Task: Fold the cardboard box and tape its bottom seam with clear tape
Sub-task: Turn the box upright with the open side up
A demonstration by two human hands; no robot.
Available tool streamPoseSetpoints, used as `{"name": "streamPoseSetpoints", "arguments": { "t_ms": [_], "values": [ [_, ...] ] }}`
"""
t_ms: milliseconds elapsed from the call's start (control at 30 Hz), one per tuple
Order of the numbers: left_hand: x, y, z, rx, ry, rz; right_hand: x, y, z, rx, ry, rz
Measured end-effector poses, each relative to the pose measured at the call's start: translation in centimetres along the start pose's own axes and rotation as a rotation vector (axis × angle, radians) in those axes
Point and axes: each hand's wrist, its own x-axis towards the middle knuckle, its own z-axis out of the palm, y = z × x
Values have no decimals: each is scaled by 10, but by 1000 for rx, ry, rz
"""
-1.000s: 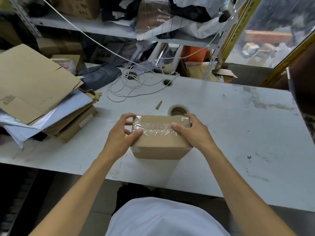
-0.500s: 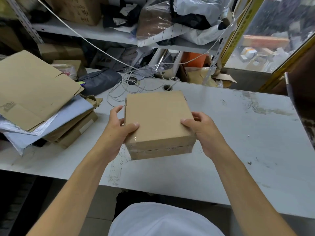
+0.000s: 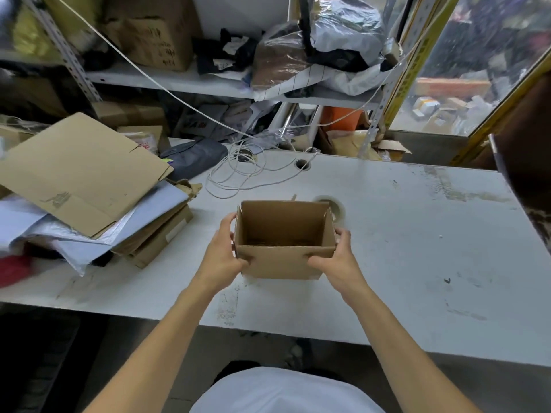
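Hands hold a cardboard box (image 3: 283, 263) upright, open top facing up; left hand (image 3: 220, 257) and right hand (image 3: 337, 260) fingers curl round its sides to steady it above the table (image 3: 417, 248).

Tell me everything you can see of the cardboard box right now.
The cardboard box is plain brown corrugated board, small and rectangular, standing with its open top facing up so the bare inside walls and floor show. Its short top flaps stand up at the left and right ends. It sits at the near middle of the white table, just in front of the tape roll. The left hand and right hand each have a grip on one end. The bottom seam is hidden underneath.
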Motion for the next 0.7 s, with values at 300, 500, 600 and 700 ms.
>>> {"name": "streamPoseSetpoints", "arguments": {
  "t_ms": [300, 500, 600, 700],
  "values": [
    [-15, -20, -7, 60, -73, 39, -24, 10, 22, -36, 81, 97],
    [-30, -12, -32, 401, -63, 7, -54, -11, 1, -362, 264, 33],
    [-47, 19, -53, 655, 45, 81, -73, -43, -11, -508, 381, -121],
    [-69, 55, -68, 914, 44, 117, -94, -79, -15, -734, 240, -231]
  ]
}}
